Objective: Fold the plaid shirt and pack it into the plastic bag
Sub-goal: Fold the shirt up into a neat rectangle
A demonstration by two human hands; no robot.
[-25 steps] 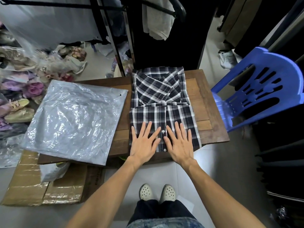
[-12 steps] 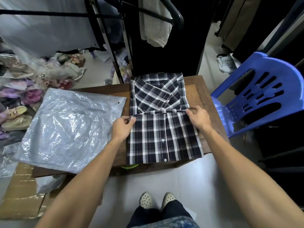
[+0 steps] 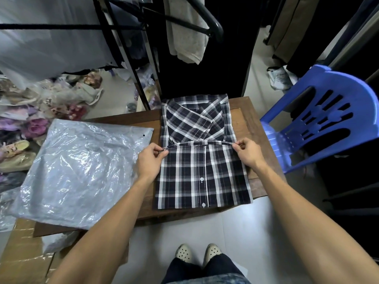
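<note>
The dark blue and white plaid shirt (image 3: 196,160) lies folded on the right half of the wooden table (image 3: 246,119), its lower part doubled up over the middle with the button strip facing up. My left hand (image 3: 150,160) pinches the left corner of that folded edge. My right hand (image 3: 247,153) pinches the right corner of the same edge. The clear plastic bag (image 3: 82,171) lies flat and crinkled on the left half of the table, just left of my left hand.
A blue plastic chair (image 3: 320,117) stands close to the table's right side. A black clothes rack (image 3: 131,64) with hanging garments rises behind the table. Shoes in plastic (image 3: 24,128) pile up on the floor at left. Cardboard (image 3: 22,257) lies under the table's near left corner.
My hands lifted from pressing flat on the shirt's near part and moved out to the two corners of the folded edge, where they now pinch the cloth.
</note>
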